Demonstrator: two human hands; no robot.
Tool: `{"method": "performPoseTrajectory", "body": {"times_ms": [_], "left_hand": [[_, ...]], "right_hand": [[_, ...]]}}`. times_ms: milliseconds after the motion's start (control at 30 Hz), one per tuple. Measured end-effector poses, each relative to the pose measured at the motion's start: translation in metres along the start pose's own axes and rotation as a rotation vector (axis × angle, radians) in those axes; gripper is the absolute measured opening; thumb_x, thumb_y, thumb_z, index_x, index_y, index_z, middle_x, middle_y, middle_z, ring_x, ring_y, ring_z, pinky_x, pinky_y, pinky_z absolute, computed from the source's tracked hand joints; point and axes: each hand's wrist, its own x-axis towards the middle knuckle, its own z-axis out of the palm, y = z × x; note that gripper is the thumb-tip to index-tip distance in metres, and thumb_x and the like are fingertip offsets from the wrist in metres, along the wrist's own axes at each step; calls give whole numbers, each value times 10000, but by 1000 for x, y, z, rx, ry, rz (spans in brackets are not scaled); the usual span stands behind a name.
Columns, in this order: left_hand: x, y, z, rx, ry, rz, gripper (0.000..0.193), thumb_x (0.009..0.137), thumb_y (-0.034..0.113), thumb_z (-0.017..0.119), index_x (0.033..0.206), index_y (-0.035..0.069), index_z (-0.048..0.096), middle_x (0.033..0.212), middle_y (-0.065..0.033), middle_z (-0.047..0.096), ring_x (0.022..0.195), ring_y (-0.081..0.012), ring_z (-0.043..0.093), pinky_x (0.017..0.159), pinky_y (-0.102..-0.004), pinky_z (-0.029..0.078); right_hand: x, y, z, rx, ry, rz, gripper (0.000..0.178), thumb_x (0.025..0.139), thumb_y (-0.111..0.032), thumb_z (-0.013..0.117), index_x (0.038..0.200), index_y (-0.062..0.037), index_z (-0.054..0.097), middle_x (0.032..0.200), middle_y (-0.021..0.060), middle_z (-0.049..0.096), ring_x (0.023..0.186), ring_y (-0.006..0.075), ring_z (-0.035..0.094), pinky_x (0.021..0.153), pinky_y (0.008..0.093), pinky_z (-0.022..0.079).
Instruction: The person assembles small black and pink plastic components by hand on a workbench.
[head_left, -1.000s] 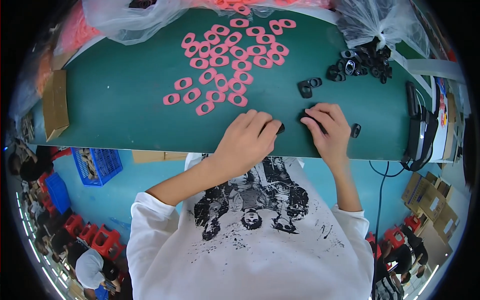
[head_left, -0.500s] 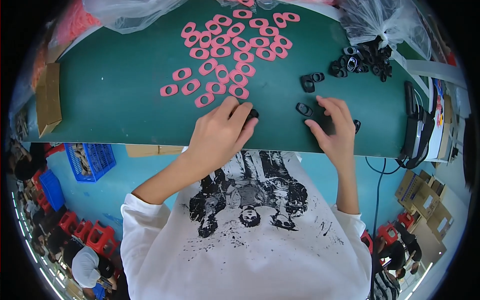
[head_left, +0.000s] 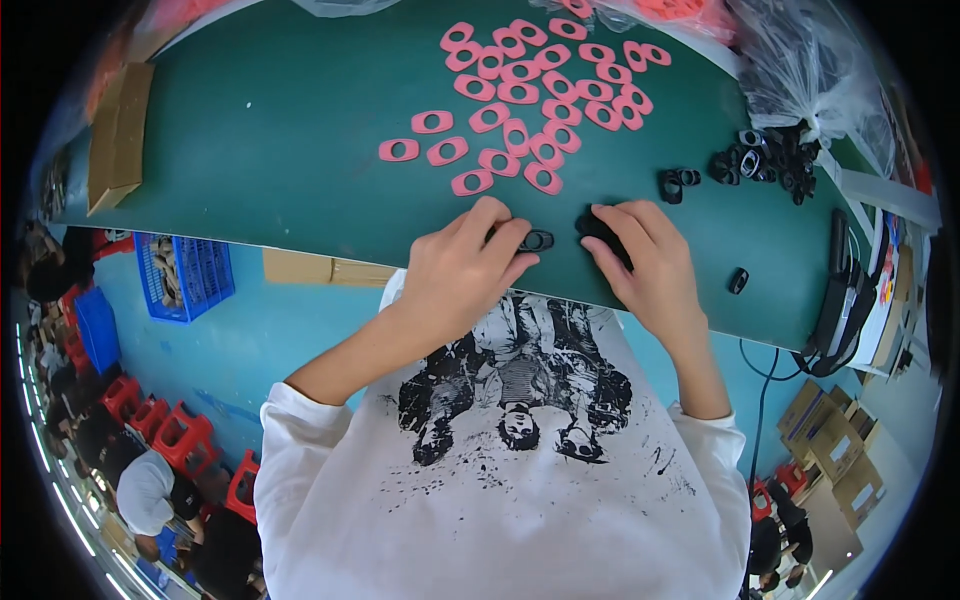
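Note:
Near the front edge of the green table, my left hand (head_left: 465,265) is closed, with a small black plastic part (head_left: 538,240) at its thumb and fingertips. That part is oval with a ring-shaped opening; its left end is hidden by the fingers. A short gap to the right, my right hand (head_left: 652,262) curls thumb and fingers round another black part (head_left: 586,224), mostly covered by the hand. Beyond my left hand lie several pink flat rings (head_left: 516,138) with round holes, spread loosely on the table. One small black part (head_left: 739,280) lies to the right of my right hand.
Black parts (head_left: 672,186) sit beyond my right hand, beside a larger black pile (head_left: 790,165) under a clear plastic bag (head_left: 800,70). A cardboard box (head_left: 118,140) stands at the table's left end, and a black pouch-like item (head_left: 838,300) at its right. A blue crate (head_left: 205,280) is on the floor.
My right hand has closed on the black part it was open beside and moved left toward my left hand. More of the left hand's black part shows. The view has turned slightly.

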Motion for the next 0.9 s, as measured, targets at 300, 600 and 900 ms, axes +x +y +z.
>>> {"method": "performPoseTrajectory", "body": {"times_ms": [300, 600, 900], "left_hand": [[1, 12, 5, -36, 45, -4, 342, 715, 139, 808, 1007, 61, 650, 944, -51, 573, 688, -207, 608, 580, -308, 505], [-13, -17, -32, -67, 212, -205, 322, 735, 123, 806, 995, 49, 631, 905, -87, 596, 734, -270, 627, 590, -362, 513], [-23, -31, -54, -28, 18, -215, 379, 741, 116, 776, 1086, 66, 629, 842, -78, 576, 649, -248, 584, 540, -368, 478]], "right_hand": [[10, 4, 12, -84, 127, 17, 204, 789, -13, 732, 990, -4, 697, 933, 111, 625, 767, 243, 618, 639, 330, 497], [7, 1, 8, -24, 166, 7, 317, 760, -33, 789, 1050, -22, 661, 966, 112, 636, 776, 222, 615, 654, 303, 506], [33, -16, 31, -10, 284, -49, 182, 713, -20, 824, 844, -20, 697, 902, 91, 648, 748, 215, 611, 615, 311, 494]]}}
